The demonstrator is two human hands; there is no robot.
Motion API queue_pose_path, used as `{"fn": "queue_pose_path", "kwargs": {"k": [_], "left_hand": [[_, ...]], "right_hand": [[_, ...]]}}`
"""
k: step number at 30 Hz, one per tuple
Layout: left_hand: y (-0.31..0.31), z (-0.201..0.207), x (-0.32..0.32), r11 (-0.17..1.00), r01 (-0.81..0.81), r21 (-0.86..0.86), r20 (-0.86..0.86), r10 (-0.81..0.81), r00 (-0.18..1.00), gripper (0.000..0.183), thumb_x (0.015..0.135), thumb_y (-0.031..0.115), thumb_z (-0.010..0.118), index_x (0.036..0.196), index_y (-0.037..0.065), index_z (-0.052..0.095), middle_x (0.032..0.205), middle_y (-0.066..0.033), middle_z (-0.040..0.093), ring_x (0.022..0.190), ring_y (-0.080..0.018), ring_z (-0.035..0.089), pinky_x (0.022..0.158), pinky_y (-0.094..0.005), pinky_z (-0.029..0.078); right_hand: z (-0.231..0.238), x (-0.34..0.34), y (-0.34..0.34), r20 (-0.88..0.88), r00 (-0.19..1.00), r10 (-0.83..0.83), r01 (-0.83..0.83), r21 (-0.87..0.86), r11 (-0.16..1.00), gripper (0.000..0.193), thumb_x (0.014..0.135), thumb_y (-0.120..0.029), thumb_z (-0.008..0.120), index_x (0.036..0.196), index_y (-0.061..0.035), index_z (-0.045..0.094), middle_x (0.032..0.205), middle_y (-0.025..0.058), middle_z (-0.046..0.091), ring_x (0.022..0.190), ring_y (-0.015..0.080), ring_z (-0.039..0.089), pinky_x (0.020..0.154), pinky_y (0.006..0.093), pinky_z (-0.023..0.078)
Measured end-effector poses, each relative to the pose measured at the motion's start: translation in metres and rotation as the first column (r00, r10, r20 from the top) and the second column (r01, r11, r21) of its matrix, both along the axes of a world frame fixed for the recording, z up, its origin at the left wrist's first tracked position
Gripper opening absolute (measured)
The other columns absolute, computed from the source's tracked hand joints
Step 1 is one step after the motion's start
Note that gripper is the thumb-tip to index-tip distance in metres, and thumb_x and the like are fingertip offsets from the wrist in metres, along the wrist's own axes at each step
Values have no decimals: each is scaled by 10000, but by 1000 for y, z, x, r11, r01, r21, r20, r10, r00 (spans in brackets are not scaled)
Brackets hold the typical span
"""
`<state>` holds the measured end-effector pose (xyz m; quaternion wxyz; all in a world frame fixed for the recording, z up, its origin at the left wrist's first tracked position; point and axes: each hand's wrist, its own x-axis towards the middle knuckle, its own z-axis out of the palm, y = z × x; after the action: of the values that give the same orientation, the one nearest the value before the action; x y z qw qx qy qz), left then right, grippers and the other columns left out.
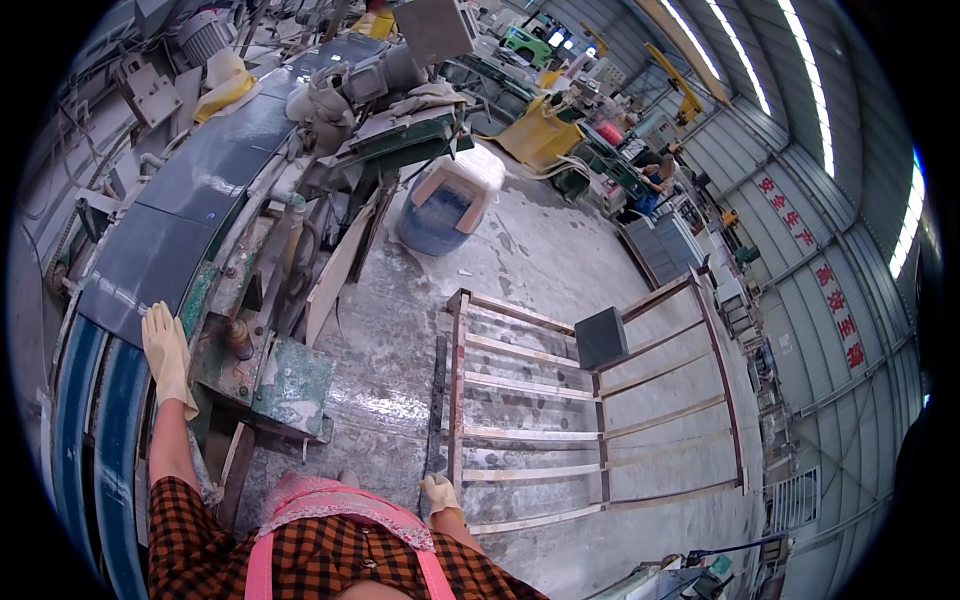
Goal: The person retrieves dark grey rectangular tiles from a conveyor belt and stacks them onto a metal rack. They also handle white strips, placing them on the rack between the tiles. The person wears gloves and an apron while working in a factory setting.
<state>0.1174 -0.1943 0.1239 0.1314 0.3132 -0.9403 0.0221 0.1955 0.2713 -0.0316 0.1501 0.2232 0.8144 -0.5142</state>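
Note:
My left hand (167, 357), in a cream rubber glove, reaches forward with its fingers stretched out. Its fingertips lie on the near right corner of a dark grey stone slab (150, 262) on the conveyor line. More glossy grey slabs (220, 165) follow behind it, laid end to end. Lower and to the right, my right hand (440, 496) wears a matching glove. Its fingers look loosely bent, and I see nothing in them. It is beside the near left corner of a metal rack frame (530, 435); whether it touches the frame cannot be made out.
Blue belts (122, 440) run along my left. A greenish machine block (292, 385) stands right of the conveyor. On the rack sits a dark square block (600, 338). Farther off are a blue-and-white plastic container (448, 200), stacked slabs (668, 248) and a person (652, 188).

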Motion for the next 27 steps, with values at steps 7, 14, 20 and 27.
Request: {"fn": "queue_pose_path", "kwargs": {"k": [7, 14, 20, 27], "left_hand": [[-3, -6, 0, 999, 22, -36, -61, -24, 998, 374, 824, 203, 313, 1112, -30, 366, 1129, -153, 397, 1073, -258, 334, 925, -331, 216], [-1, -3, 1, 999, 33, -33, -72, -35, 997, 366, 820, 193, 321, 1099, -38, 375, 1116, -156, 407, 1066, -262, 340, 922, -336, 220], [-1, -5, 1, 999, 35, -40, -80, -38, 996, 365, 822, 192, 317, 1100, -38, 373, 1121, -154, 403, 1071, -261, 335, 925, -336, 218], [0, -4, 1, 1000, 20, -8, -44, -20, 999, 378, 827, 197, 300, 1130, -26, 333, 1139, -150, 383, 1094, -252, 304, 942, -327, 189]], "right_hand": [[-16, 0, 8, -7, 1000, -18, 18, 19, 1000, 254, 710, -217, 455, 792, 11, 532, 690, 64, 567, 631, 120, 510, 593, 241, 401], [9, -3, -4, -17, 999, -46, 47, 44, 998, 251, 706, -215, 444, 792, 6, 526, 689, 79, 573, 622, 137, 524, 596, 258, 409], [35, -5, -15, 36, 985, -171, 171, -5, 985, 191, 720, -171, 414, 771, -7, 496, 639, 104, 576, 578, 155, 531, 556, 265, 417], [50, -7, -25, 50, 950, -308, 310, -40, 950, 150, 741, -91, 356, 788, -9, 472, 561, 131, 550, 461, 187, 517, 439, 266, 415]]}}
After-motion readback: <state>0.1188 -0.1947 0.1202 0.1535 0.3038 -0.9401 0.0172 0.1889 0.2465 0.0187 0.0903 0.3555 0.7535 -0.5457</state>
